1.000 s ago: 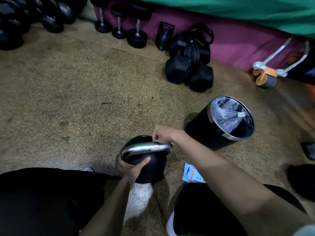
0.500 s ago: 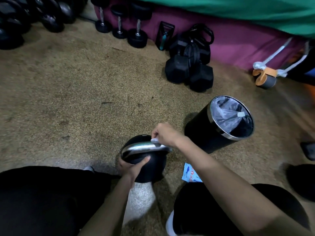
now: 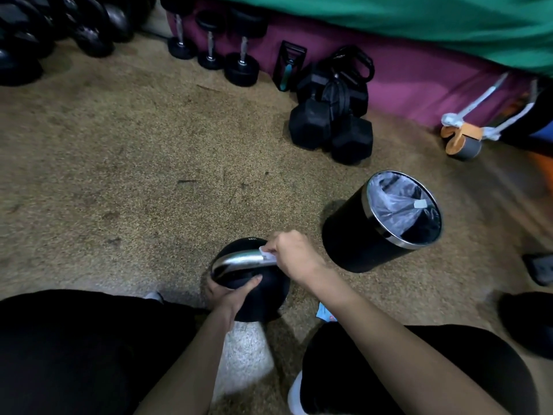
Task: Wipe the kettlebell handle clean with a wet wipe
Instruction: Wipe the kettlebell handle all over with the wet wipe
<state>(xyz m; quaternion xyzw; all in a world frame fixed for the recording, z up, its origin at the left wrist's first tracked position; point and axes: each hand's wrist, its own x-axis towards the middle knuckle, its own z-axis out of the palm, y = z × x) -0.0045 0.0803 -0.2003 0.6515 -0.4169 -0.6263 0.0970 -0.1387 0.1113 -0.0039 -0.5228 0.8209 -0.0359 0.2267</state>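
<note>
A black kettlebell (image 3: 263,298) with a shiny metal handle (image 3: 239,260) stands on the floor between my knees. My right hand (image 3: 294,256) grips a white wet wipe (image 3: 266,254) wrapped round the right end of the handle. My left hand (image 3: 230,295) holds the kettlebell's black body from the near left side, thumb across its front. Most of the wipe is hidden inside my right fist.
A black bin (image 3: 383,223) with a clear liner stands just right of the kettlebell. A blue wipe packet (image 3: 326,315) lies under my right forearm. Hex dumbbells (image 3: 332,127) and round dumbbells (image 3: 239,61) line the purple wall base. An ab roller (image 3: 462,142) sits far right.
My right hand has slid with the wipe a little up and left along the handle's right end, so more white wipe shows. My left hand has stayed on the kettlebell body.
</note>
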